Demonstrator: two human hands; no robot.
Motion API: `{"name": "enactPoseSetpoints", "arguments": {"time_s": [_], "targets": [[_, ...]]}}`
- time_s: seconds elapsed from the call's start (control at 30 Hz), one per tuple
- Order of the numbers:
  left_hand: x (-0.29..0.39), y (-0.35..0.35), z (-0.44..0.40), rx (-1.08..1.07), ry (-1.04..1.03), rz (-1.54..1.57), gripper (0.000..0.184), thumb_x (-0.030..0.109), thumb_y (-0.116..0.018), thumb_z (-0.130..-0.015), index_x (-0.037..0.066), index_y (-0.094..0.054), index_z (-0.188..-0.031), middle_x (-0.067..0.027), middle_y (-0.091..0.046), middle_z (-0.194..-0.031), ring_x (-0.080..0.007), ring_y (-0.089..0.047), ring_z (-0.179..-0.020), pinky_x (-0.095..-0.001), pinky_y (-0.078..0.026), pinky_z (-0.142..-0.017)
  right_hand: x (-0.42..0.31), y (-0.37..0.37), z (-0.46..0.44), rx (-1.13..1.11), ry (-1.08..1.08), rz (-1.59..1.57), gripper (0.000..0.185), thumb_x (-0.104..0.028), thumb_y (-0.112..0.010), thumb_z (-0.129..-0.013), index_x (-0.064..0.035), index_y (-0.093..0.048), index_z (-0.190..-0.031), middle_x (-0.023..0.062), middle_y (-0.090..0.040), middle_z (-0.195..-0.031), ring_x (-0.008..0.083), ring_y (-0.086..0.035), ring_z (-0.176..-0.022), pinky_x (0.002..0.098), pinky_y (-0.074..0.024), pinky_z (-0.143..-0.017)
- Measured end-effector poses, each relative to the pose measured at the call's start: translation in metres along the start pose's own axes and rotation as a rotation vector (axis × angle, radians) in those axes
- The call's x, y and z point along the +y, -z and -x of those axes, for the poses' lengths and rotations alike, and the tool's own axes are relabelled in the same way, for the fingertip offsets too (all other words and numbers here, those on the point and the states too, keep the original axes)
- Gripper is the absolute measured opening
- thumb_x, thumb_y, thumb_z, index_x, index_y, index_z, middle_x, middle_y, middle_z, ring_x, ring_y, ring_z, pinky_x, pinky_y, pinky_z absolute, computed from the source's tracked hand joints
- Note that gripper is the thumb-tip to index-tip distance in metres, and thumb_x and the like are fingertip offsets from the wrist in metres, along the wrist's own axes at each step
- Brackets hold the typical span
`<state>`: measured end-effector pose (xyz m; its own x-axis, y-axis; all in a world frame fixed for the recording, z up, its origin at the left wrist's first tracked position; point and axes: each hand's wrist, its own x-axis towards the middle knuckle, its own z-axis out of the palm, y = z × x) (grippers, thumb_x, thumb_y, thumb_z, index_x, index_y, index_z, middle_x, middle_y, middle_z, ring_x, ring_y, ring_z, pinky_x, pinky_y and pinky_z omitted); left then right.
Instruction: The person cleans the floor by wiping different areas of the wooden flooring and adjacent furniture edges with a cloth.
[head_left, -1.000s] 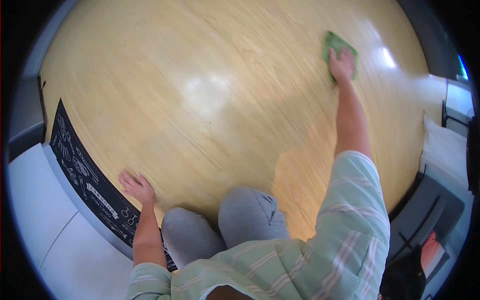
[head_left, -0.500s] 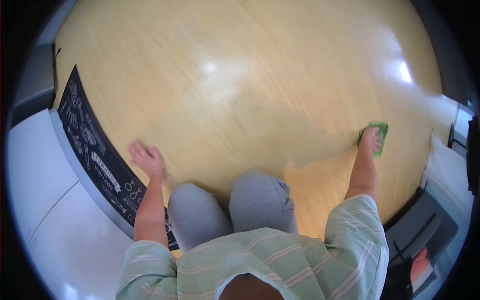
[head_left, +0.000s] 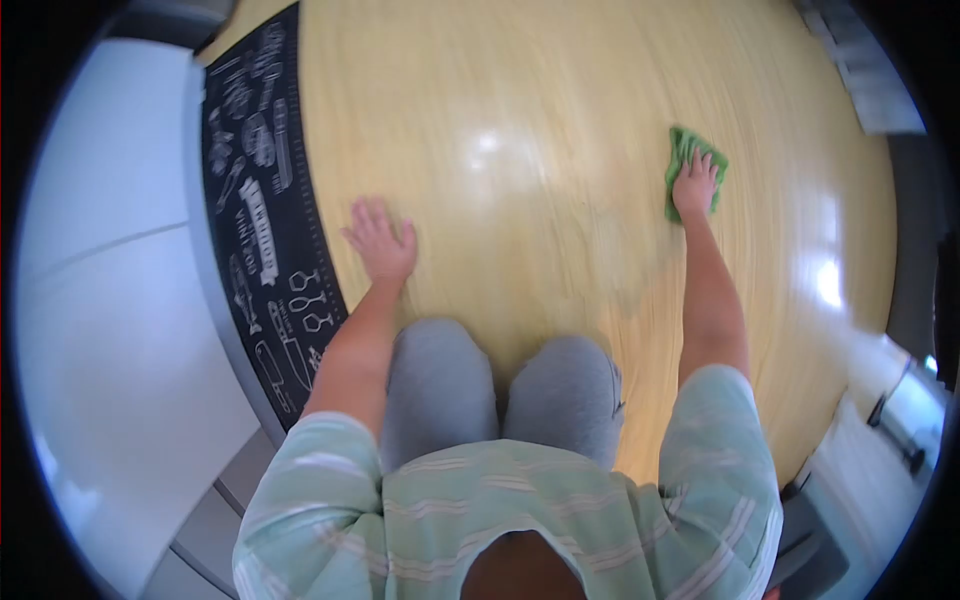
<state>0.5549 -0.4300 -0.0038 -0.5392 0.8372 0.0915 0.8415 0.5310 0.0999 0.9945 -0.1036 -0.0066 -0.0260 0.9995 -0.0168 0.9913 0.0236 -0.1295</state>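
Observation:
My left hand point(head_left: 380, 243) lies palm down on the wooden floor with its fingers spread, beside a dark printed mat. Farther out on the right, my right hand point(head_left: 694, 188) holds a green cloth point(head_left: 681, 145) against the floor. Its fingers lie over the cloth, and part of the cloth shows around the hand. A duller, wet-looking patch point(head_left: 640, 285) is visible on the floor between the cloth and my knees.
The black mat point(head_left: 262, 220) with white kitchen drawings runs along the left, against a white appliance or cabinet front point(head_left: 110, 260). My knees point(head_left: 440, 385) are on the floor between my arms. Pale furniture point(head_left: 860, 470) stands at the lower right, partly cut off.
My view has turned, so the mat appears more upright. My right hand has moved forward with the green cloth. My left hand stays spread on the floor near the mat.

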Motion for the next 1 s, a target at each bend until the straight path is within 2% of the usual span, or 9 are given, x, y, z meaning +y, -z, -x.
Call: {"name": "enactPoseSetpoints", "arguments": {"time_s": [0.07, 0.17, 0.37, 0.5, 0.53, 0.63, 0.77, 0.9, 1.0], "targets": [[-0.002, 0.001, 0.003, -0.034, 0.011, -0.079, 0.074, 0.044, -0.048, -0.092, 0.008, -0.024, -0.152, -0.0233, -0.017, -0.157, -0.0377, -0.014, -0.147, -0.0637, -0.002, -0.114, -0.018, 0.041, 0.012, -0.319, -0.065, -0.364, 0.052, -0.034, -0.041, -0.1, -0.0059, -0.042, -0.144, 0.0214, -0.046, -0.143, 0.039, -0.042, -0.133, 0.0456, -0.0347, -0.11], [0.007, -0.003, 0.004, -0.079, 0.074, -0.064, 0.072, 0.042, -0.049, -0.092, 0.01, -0.024, -0.153, -0.021, -0.014, -0.159, -0.0347, -0.012, -0.148, -0.0647, -0.001, -0.114, -0.032, 0.094, 0.045, -0.242, 0.001, -0.592, 0.047, -0.028, -0.042, -0.101, -0.0001, -0.046, -0.139, 0.0237, -0.054, -0.134, 0.038, -0.049, -0.126, 0.0419, -0.0404, -0.104], [0.003, 0.104, 0.04, -0.345, 0.037, 0.36, 0.032, 0.035, -0.054, -0.09, 0.006, -0.064, -0.1, -0.0169, -0.063, -0.108, -0.0345, -0.059, -0.101, -0.0486, -0.045, -0.088, -0.1, 0.153, 0.133, -0.135, 0.001, -0.505, 0.041, -0.029, -0.053, -0.097, 0.0009, -0.058, -0.124, 0.0217, -0.066, -0.106, 0.0321, -0.063, -0.101, 0.0399, -0.0479, -0.088], [-0.046, 0.156, 0.121, -0.228, 0.138, 0.443, 0.031, 0.03, -0.052, -0.093, 0.005, -0.065, -0.079, -0.0175, -0.067, -0.086, -0.0379, -0.064, -0.083, -0.0492, -0.049, -0.074, -0.197, 0.17, 0.193, -0.48, -0.018, -1.141, 0.053, -0.031, -0.06, -0.094, -0.0017, -0.047, -0.137, 0.021, -0.057, -0.126, 0.0327, -0.058, -0.112, 0.039, -0.045, -0.095], [-0.06, 0.176, 0.143, -0.282, 0.22, 0.427, 0.028, 0.028, -0.05, -0.094, 0.005, -0.067, -0.094, -0.0191, -0.067, -0.092, -0.0375, -0.064, -0.089, -0.0486, -0.049, -0.079, -0.217, 0.173, 0.214, -0.561, -0.089, -1.308, 0.057, -0.032, -0.061, -0.094, -0.0023, -0.044, -0.139, 0.0209, -0.055, -0.131, 0.0337, -0.056, -0.116, 0.0392, -0.0443, -0.097], [-0.117, 0.195, 0.233, -0.129, 0.464, 0.467, 0.028, 0.029, -0.049, -0.094, 0.008, -0.065, -0.104, -0.018, -0.068, -0.098, -0.0371, -0.064, -0.093, -0.049, -0.049, -0.081, -0.255, 0.171, 0.252, -0.622, 0.083, -1.097, 0.063, -0.031, -0.061, -0.094, -0.0039, -0.036, -0.145, 0.0187, -0.044, -0.144, 0.0355, -0.05, -0.124, 0.0408, -0.0423, -0.1], [-0.162, 0.229, 0.391, -0.067, 0.857, 0.45, 0.026, 0.025, -0.053, -0.092, 0.009, -0.059, -0.113, -0.0176, -0.068, -0.101, -0.0342, -0.065, -0.098, -0.0457, -0.05, -0.081, -0.227, 0.11, 0.277, -0.539, 0.789, -0.305, 0.059, -0.034, -0.062, -0.09, -0.0035, -0.047, -0.138, 0.0222, -0.053, -0.137, 0.0349, -0.053, -0.125, 0.0407, -0.0429, -0.102], [-0.188, 0.257, 0.561, -0.296, 1.174, 0.378, 0.037, 0.027, -0.054, -0.09, 0.011, -0.055, -0.123, -0.017, -0.066, -0.113, -0.0336, -0.064, -0.105, -0.0447, -0.049, -0.088, -0.137, 0.083, 0.317, -0.608, 0.787, 0.362, 0.056, -0.036, -0.059, -0.089, -0.0012, -0.053, -0.132, 0.0245, -0.062, -0.122, 0.0374, -0.058, -0.117, 0.0413, -0.0457, -0.098], [-0.226, 0.229, 0.687, -0.304, 1.432, 0.144, 0.036, 0.026, -0.051, -0.09, 0.01, -0.058, -0.122, -0.0171, -0.066, -0.116, -0.0333, -0.064, -0.107, -0.0434, -0.048, -0.093, -0.127, 0.09, 0.32, -0.483, 0.719, 0.12, 0.054, -0.038, -0.059, -0.087, -0.0009, -0.059, -0.126, 0.0236, -0.065, -0.116, 0.038, -0.06, -0.112, 0.0422, -0.0466, -0.096]]}}
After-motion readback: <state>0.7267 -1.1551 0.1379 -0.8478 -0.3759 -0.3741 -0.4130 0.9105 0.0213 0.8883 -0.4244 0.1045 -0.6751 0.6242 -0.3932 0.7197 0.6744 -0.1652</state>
